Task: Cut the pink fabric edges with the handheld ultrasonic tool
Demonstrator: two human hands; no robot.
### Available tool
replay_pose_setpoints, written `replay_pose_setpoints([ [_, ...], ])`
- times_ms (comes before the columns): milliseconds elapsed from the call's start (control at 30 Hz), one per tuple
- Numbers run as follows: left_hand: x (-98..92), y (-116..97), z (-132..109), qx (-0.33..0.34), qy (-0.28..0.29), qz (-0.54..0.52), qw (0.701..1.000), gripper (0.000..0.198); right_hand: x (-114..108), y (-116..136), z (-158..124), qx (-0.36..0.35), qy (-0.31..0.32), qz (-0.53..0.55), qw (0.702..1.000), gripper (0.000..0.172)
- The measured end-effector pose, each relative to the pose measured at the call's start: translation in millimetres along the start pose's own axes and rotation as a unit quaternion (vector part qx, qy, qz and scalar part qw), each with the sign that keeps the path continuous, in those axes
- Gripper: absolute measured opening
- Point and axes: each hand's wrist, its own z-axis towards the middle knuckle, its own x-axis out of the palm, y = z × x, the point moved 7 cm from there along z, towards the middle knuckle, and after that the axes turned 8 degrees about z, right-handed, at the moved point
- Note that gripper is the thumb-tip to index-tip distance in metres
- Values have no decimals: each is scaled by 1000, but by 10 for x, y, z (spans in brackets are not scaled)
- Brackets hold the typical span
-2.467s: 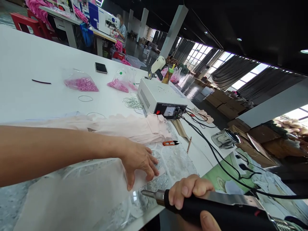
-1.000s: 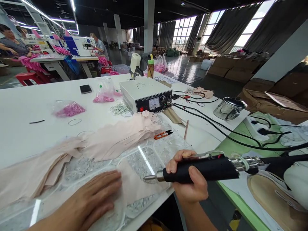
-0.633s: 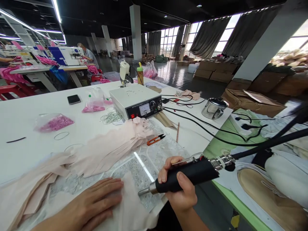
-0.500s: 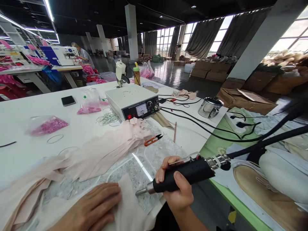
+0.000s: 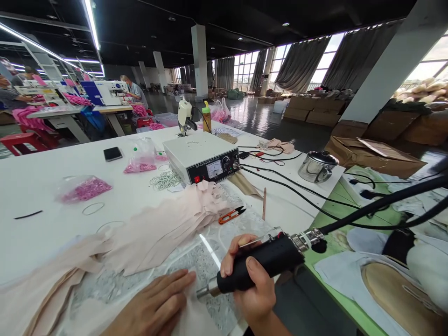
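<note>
My right hand point(image 5: 252, 280) is wrapped round a black handheld tool point(image 5: 262, 261) with a metal tip and a thick cable. The tip touches or nearly touches thin pale pink fabric point(image 5: 196, 312) at the bottom centre. My left hand point(image 5: 157, 303) lies flat on that fabric, just left of the tip, with its fingers stretched out. Under the fabric is a clear, speckled sheet point(image 5: 224, 242). More pale pink pieces point(image 5: 150, 228) lie in a heap beyond the left hand. Orange thread snips point(image 5: 231, 215) rest beside the heap.
A white control box point(image 5: 201, 156) stands mid-table, with cables running right. Bags of pink pieces point(image 5: 84, 187), a phone point(image 5: 112, 154), a brown stick point(image 5: 264, 203) and a metal mug point(image 5: 318, 166) lie about. A green surface point(image 5: 336, 280) adjoins on the right. People sit at machines in the back left.
The view has shifted, so the table things appear further right and lower. My left hand has moved right over the fabric, close to the tool tip. The right hand still grips the tool.
</note>
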Motion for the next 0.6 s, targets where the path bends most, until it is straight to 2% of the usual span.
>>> replay_pose_setpoints([
  [133, -15, -91, 75, 38, 8, -25, 999, 46, 40, 4, -2, 11, 15, -19, 1000, 18],
  [233, 32, -92, 22, 47, 13, -3, 999, 39, 12, -2, -12, 19, 8, -37, 999, 21],
  [333, 160, -79, -67, 64, 42, 44, 996, 26, -31, 5, -23, 11, -4, -37, 999, 21],
  [467, 308, -44, -169, 89, 60, 90, 990, 30, -24, 8, -22, -2, 21, -40, 999, 18],
  [600, 339, -41, -200, 116, 48, 131, 983, 31, -63, -1, -20, -18, 12, -48, 999, 19],
])
